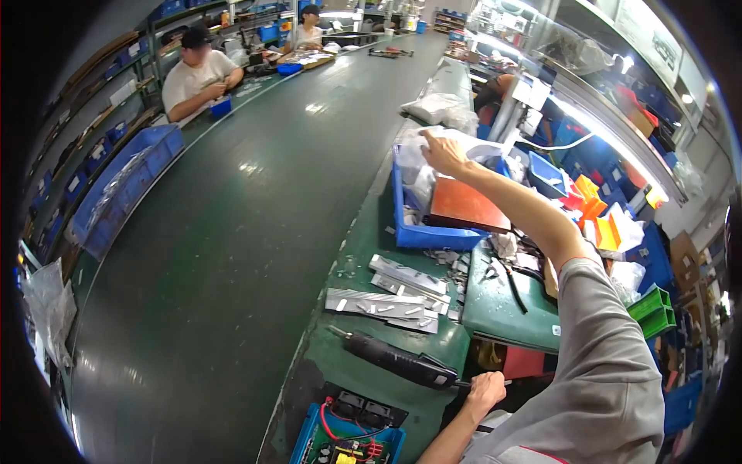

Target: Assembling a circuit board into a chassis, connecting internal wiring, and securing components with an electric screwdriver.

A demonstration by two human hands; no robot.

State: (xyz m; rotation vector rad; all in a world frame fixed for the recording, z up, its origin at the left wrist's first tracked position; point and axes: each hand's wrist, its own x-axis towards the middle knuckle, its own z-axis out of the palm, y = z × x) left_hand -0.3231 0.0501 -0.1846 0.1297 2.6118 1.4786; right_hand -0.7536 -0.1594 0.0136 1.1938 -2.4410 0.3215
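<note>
Right hand (444, 152) at plastic bag (422, 185), far in blue bin (399, 209); grip: can't tell | left (485, 392) clenched on black screwdriver's (394, 360) tail, near desk (427, 410) | advised: pinch film lightly

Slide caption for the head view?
Right hand over a blue bin holding plastic bags; left hand by the tail end of a black power screwdriver.

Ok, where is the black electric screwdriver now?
In the head view, low and just right of centre, the screwdriver lies between the metal strips and the blue electronics tray.
</note>
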